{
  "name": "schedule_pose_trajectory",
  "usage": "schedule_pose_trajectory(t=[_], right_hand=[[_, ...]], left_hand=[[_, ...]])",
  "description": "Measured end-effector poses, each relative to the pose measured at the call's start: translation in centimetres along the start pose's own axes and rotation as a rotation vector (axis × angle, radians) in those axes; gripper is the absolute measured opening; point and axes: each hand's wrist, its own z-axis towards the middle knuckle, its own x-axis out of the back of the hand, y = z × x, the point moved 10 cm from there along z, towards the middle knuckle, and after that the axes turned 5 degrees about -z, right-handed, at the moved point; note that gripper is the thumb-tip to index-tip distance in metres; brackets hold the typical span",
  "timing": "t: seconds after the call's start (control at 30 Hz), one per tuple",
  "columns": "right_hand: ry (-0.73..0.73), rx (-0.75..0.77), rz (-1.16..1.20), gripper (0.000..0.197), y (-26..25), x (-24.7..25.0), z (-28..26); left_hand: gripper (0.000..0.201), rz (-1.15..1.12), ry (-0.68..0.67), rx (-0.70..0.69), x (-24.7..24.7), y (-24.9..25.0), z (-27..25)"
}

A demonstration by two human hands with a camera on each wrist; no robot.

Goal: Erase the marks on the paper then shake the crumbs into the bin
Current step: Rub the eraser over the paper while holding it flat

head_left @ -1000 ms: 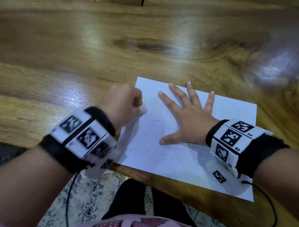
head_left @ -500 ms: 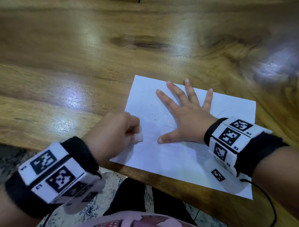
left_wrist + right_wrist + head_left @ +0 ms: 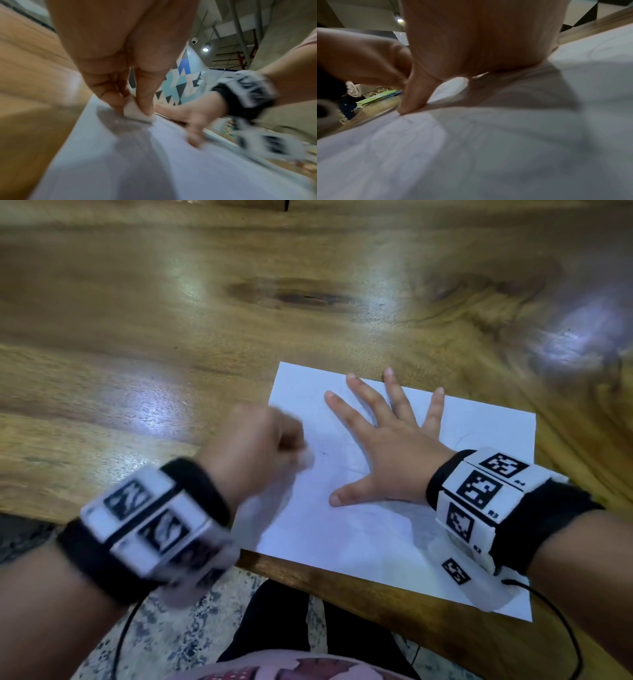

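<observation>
A white sheet of paper (image 3: 376, 529) lies at the near edge of the wooden table (image 3: 171, 320), with faint pencil lines and a few small dark marks (image 3: 323, 453) on it. My left hand (image 3: 294, 453) is blurred with motion and pinches a small white eraser (image 3: 307, 459) against the sheet's left part. In the left wrist view the eraser (image 3: 137, 113) sits between thumb and fingers (image 3: 109, 97) and touches the paper (image 3: 137, 162). My right hand (image 3: 387, 446) lies flat with fingers spread and presses the sheet down. Its thumb (image 3: 412, 97) rests on the paper (image 3: 488, 148).
The table's near edge (image 3: 376, 583) runs just under the sheet, with patterned floor (image 3: 171, 628) and my dark trousers below it. The tabletop stretches far and left of the paper. A stack of green sheets (image 3: 376, 98) lies farther off in the right wrist view.
My left hand rubbed the eraser toward me along the sheet's left side, then back away from me. The right hand and the paper stayed put.
</observation>
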Motion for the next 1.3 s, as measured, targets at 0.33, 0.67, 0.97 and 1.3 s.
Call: schedule_pose_trajectory(t=[0.33,0.67,0.97,1.3], right_hand=[[-0.001,-0.003,0.004,0.124,0.1,0.0,0.0],[0.005,-0.005,-0.005,0.123,0.1,0.0,0.0],[0.001,-0.009,-0.007,0.123,0.0,0.1,-0.1],[0.015,-0.007,0.008,0.123,-0.1,0.1,-0.1]], left_hand=[[0.026,0.01,-0.165,0.028,-1.8,-0.6,-2.6],[0.03,0.039,-0.297,0.056,-2.7,-0.9,-2.0],[0.032,0.052,-0.121,-0.005,-1.3,0.0,-0.8],[0.026,0.006,-0.027,0.018,-1.2,0.0,-1.1]])
